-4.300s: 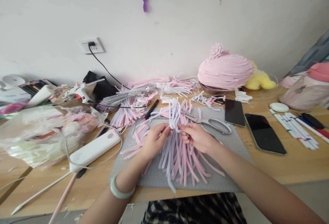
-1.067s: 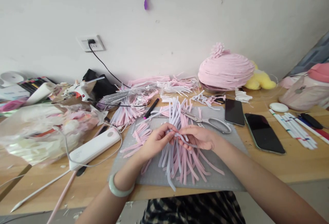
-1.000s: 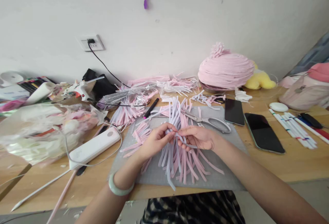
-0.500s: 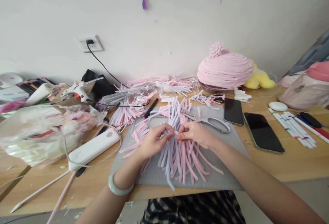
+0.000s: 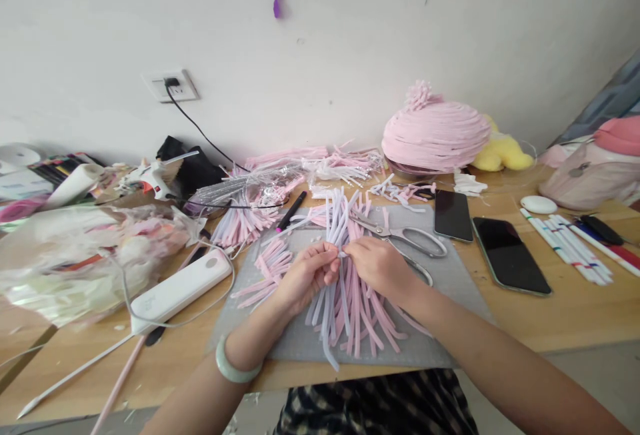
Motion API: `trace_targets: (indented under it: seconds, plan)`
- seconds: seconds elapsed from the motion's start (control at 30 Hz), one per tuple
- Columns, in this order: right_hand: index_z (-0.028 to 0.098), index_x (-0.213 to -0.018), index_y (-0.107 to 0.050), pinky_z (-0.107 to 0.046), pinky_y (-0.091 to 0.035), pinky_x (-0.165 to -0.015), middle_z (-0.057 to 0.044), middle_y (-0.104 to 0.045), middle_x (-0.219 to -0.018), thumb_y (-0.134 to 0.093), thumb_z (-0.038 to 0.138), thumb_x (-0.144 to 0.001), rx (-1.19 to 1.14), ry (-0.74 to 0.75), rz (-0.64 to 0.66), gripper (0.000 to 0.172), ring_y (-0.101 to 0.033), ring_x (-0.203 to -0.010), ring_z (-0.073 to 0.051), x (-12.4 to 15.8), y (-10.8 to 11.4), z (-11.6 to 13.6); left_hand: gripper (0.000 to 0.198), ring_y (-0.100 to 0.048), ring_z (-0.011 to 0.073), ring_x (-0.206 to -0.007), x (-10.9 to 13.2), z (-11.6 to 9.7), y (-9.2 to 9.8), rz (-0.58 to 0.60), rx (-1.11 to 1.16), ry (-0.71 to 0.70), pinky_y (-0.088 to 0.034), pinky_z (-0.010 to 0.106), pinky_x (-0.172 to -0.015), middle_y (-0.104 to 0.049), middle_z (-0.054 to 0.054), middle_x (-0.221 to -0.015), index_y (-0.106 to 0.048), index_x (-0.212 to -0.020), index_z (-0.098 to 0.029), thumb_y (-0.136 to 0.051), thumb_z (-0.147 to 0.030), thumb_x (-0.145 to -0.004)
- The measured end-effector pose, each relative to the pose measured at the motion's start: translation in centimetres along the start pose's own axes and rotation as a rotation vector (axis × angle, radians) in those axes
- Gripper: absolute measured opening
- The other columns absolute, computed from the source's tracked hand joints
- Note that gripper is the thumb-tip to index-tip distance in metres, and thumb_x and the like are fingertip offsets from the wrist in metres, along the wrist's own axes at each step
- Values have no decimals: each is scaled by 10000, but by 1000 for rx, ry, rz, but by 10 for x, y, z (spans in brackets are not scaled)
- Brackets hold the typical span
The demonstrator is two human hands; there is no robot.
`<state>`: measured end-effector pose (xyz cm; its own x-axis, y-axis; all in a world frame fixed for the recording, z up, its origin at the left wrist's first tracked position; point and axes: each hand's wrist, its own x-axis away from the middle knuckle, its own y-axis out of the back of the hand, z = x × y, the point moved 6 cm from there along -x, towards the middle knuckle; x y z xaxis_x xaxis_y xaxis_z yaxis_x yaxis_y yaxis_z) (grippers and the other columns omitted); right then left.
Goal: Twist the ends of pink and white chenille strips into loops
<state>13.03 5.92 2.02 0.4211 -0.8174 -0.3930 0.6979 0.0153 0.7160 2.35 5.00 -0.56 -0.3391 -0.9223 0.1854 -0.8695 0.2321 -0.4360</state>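
Left hand (image 5: 306, 275): your grip pinches the pipe-cleaner bundle (image 5: 350, 308) at its middle
Right hand (image 5: 380, 265): grip closed on the same spot
Bundle: on the grey mat (image 5: 450, 274), scissors (image 5: 395, 233) just behind

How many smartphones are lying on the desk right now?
2. The smaller black-screened smartphone lies just right of the silver metal scissors; the larger black-screened smartphone lies to its right, nearer the viewer. More could hide under the crumpled clear plastic bag on the left.
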Motion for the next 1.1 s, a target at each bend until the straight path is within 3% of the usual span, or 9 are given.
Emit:
trace_targets:
  seconds: [0.07, 0.13, 0.27, 0.37, 0.5, 0.63, 0.7, 0.9, 1.1]
  plan:
    - [137, -743, -637, -297, -409, -725, -85, -656, -766, -471, 102, -767, 14, -4, -11, 171, -583, -782, -188, 0, 4, 1, 148, -338, 28, -403, -2, 4, 0, 17, 107, 53, -264, 170, -424, -457, -40, -529, -492, -662, -127, -607, -212, -699]
    - [132, -742, -636, -282, -420, -684, -71, -652, -745, -515, 179, -770, -145, -145, 112, 133, -584, -738, -178, -2, 1, -7, 145, -352, 29, -414, -3, 0, 4, 31, 59, 15, -263, 165, -426, -471, -34, -539, -492, -681, -127, -603, -215, -716]
    - [118, -831, -631, -230, -435, -543, -57, -655, -697, -520, 433, -775, -840, -432, 774, 339, -587, -588, -129, 11, -24, -10, 160, -438, 68, -491, 4, -9, 3, 179, -324, -98, -319, 183, -469, -532, -10, -580, -512, -748, -136, -593, -275, -749]
    - [99, -794, -629, -195, -407, -457, -48, -642, -612, -602, 475, -691, -1096, -588, 967, 391, -546, -466, -93, 19, -30, -11, 192, -465, 89, -548, 11, -12, -2, 265, -500, -138, -362, 210, -521, -544, 1, -624, -522, -749, -138, -585, -319, -753]
    - [101, -688, -625, -187, -377, -436, -26, -621, -572, -661, 375, -645, -1009, -566, 726, 280, -506, -437, -79, 12, -32, -20, 207, -417, 68, -481, 7, -9, 0, 155, -437, -110, -313, 194, -472, -521, -22, -560, -512, -735, -140, -595, -329, -737]
    - [136, -685, -652, -232, -398, -576, -38, -624, -625, -550, 313, -751, -504, -219, 221, 215, -544, -588, -128, -2, -10, -16, 190, -345, 35, -398, -3, 0, 8, -21, -112, -35, -237, 174, -413, -478, -47, -502, -487, -688, -138, -610, -281, -713]
    - [159, -687, -653, -246, -392, -625, -41, -625, -642, -527, 275, -765, -342, -125, 87, 188, -548, -640, -143, -3, -3, -11, 180, -367, 32, -399, -5, 2, 9, -36, 8, -16, -264, 172, -422, -491, -43, -518, -499, -690, -134, -620, -267, -701]
    - [148, -672, -604, -230, -392, -516, -17, -616, -603, -534, 369, -762, -835, -421, 149, 249, -509, -499, -106, -2, -16, -22, 217, -526, 93, -523, -3, -11, 15, -32, 17, -113, -386, 214, -519, -621, 38, -669, -558, -749, -120, -584, -335, -738]
    - [145, -681, -594, -229, -384, -532, 1, -613, -602, -568, 372, -744, -991, -441, 197, 238, -501, -495, -91, 0, -25, -18, 208, -489, 65, -520, -4, -14, 21, -129, -93, -181, -375, 201, -551, -603, -12, -643, -539, -727, -141, -634, -324, -704]
